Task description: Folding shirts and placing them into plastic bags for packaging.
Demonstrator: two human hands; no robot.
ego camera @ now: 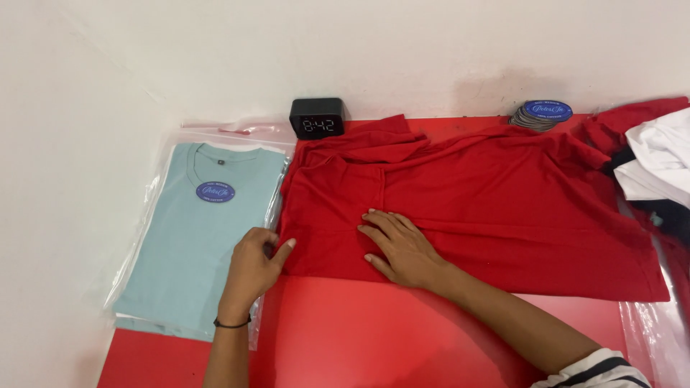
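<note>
A red shirt point(503, 208) lies spread and partly folded across a red table point(374, 338). My right hand point(401, 248) rests flat on its near left part, fingers apart, pressing the cloth down. My left hand point(253, 269) pinches the shirt's left edge between thumb and fingers; a dark band circles that wrist. To the left lies a folded light-blue shirt point(194, 244) sealed in a clear plastic bag, with an oval blue sticker point(215, 192) on its chest.
A small black digital clock point(317, 117) stands against the white wall at the back. A stack of oval blue stickers point(544, 113) sits at the back right. White and dark garments point(658, 165) pile at the right edge, with clear plastic point(658, 330) below them.
</note>
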